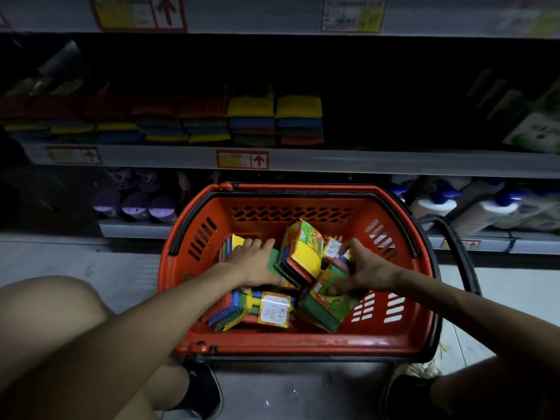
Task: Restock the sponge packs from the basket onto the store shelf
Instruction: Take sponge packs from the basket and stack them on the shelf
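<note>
Sponge packs [300,256] are lying jumbled in the basket [291,344]; your left hand [254,263] and right hand [366,272] are both curling fingers round them. They're looking light, squashy and slick, so be gripping across the flat faces.

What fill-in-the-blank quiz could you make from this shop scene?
The left hand and right hand reach among sponge packs in a red ____.
The price tag on the shelf edge shows a red ____ pointing up.
The rightmost sponge stack has a ____ top.
Missing words: basket, arrow, yellow.
</note>
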